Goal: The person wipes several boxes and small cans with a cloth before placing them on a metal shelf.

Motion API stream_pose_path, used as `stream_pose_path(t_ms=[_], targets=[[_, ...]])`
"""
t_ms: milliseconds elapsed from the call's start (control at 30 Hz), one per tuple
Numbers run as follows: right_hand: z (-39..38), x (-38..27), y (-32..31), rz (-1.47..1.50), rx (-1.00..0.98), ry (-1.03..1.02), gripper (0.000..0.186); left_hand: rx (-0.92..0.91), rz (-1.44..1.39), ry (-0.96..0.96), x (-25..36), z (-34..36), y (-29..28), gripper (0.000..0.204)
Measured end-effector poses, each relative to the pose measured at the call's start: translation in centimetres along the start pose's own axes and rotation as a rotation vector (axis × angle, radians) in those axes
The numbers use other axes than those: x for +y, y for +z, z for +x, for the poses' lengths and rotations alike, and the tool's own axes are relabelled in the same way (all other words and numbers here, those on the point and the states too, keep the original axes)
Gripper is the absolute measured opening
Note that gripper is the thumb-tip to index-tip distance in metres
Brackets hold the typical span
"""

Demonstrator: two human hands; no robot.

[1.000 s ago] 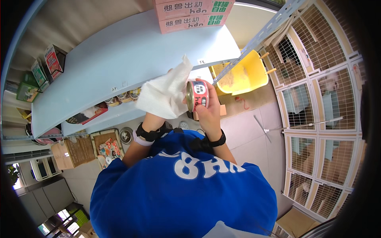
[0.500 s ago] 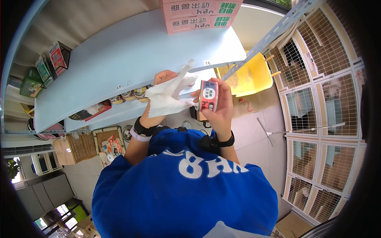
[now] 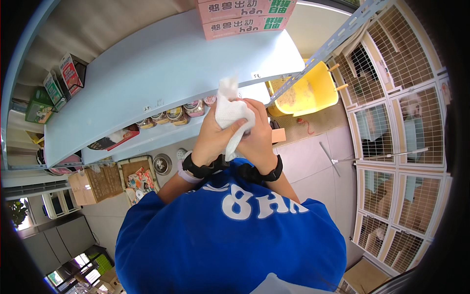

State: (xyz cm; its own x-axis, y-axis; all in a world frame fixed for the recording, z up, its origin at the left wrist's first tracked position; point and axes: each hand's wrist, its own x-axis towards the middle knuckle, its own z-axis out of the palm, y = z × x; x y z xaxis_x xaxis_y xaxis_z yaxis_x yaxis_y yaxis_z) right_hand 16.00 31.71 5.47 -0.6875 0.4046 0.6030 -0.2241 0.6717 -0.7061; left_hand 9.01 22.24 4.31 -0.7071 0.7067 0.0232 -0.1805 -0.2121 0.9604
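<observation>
Both hands are together in front of my chest, just off the front edge of the pale blue shelf [image 3: 147, 73]. My left hand [image 3: 213, 137] is closed on a crumpled white paper tissue [image 3: 230, 113], its thumb pressing the paper toward the other hand. Fingers curled, my right hand [image 3: 260, 138] wraps round from the other side and meets the tissue. The small red and dark tin seen earlier in that hand is now hidden behind paper and fingers. One end of the tissue sticks up above the hands, and another hangs below the left thumb.
Pink cartons [image 3: 247, 22] stand on the shelf's far side. Jars [image 3: 177, 115] line the level below. A yellow tub [image 3: 308, 95] sits at the right, near wire-fronted cages [image 3: 416, 122]. At the lower left are a cardboard box [image 3: 95, 186] and a metal bowl [image 3: 162, 164].
My hands have come together. The spread tissue is now bunched over the tin, which has gone from sight. My left hand has shifted right and down, and the right hand has turned inward.
</observation>
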Motion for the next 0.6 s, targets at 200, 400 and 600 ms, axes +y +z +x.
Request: stream_pose_path(t_ms=[200,400,600], targets=[[-0.1,-0.5,-0.2,0.034,-0.021,-0.006,0.059,0.167,0.014,-0.085,-0.9,0.1,-0.8,0.033],[-0.3,0.2,-0.8,0.047,-0.058,0.039,0.068,-0.06,-0.205,-0.231,0.9,-0.1,-1.1,0.034],[-0.4,-0.2,-0.5,-0.081,-0.079,-0.088,0.07,-0.029,-0.265,-0.104,-0.5,-0.7,-0.2,0.036]])
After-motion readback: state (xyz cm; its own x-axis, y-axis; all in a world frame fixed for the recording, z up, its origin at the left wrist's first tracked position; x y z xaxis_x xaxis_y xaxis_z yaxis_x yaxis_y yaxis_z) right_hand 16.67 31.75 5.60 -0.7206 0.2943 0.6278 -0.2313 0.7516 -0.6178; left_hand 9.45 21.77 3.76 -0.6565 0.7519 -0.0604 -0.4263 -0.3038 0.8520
